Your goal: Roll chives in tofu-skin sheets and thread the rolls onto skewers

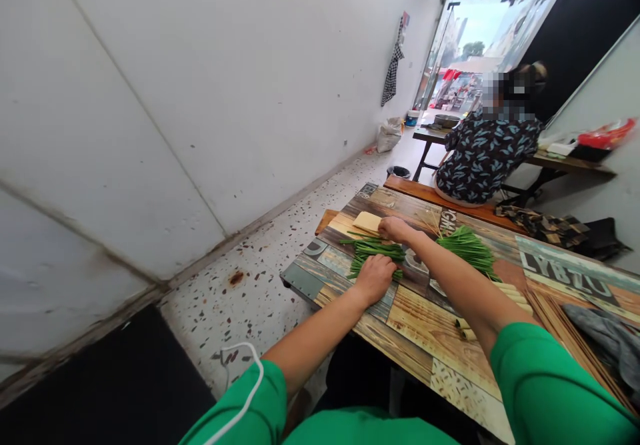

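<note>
A pile of cut green chives (pixel 367 253) lies on the patterned wooden table. My left hand (pixel 375 278) rests on its near right end, fingers curled over the stalks. Just behind the pile is a stack of pale yellow tofu sheets (pixel 367 221). At the stack's right edge, my right hand (pixel 396 229) has its fingers pinched together on the sheets; the fingertips are partly hidden. A larger bunch of chives (pixel 467 250) sits beyond my right forearm. Several yellow rolls (pixel 466 329) with something green inside lie near that forearm, partly covered by it.
Long thin wooden sticks (pixel 563 341) and a grey cloth (pixel 607 345) lie on the table's right side. A wooden bench (pixel 415 189) stands behind the table. Another person (pixel 487 151) sits beyond, facing away. A white wall (pixel 260 98) runs along the left.
</note>
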`<state>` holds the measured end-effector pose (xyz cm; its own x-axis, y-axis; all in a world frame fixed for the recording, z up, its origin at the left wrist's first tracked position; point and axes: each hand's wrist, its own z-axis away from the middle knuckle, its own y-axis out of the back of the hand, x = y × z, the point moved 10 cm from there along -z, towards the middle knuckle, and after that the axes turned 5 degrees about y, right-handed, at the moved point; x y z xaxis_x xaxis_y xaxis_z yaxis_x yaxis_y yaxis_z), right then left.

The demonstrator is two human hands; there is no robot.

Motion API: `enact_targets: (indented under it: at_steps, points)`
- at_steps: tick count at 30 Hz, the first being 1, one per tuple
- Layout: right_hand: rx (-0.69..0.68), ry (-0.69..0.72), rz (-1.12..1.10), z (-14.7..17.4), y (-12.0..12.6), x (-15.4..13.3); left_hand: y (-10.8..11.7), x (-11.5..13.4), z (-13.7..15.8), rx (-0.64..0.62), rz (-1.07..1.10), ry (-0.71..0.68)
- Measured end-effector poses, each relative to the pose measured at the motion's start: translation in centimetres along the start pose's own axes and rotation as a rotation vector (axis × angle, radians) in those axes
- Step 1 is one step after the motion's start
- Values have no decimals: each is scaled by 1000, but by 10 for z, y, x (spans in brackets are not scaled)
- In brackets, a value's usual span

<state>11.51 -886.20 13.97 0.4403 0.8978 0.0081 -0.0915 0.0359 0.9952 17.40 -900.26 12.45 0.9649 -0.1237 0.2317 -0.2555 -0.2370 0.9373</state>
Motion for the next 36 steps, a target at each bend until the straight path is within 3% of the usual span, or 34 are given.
enact_targets:
  at_steps: [10, 19, 24, 28, 32, 34, 36]
  points:
    - [171, -168, -258, 6, 12, 31, -3, -1, 1, 45, -9, -6]
    - [169, -101, -454, 8, 8, 17, -3, -1, 0, 37, -14, 6]
    - [363, -208, -507, 15, 31, 34, -3, -1, 0, 65, -53, 8]
    - [516, -365, -567, 51, 65, 73, 1, -1, 2, 43, -86, 49]
    - [585, -453, -576, 122, 110, 99, 13, -12, 7, -9, -75, 113]
    - [577, -427, -438, 158, 128, 86, 23, -27, 10, -3, -61, 170]
    - [494, -353, -250, 182, 126, 47, 33, -42, 11, 6, -55, 215]
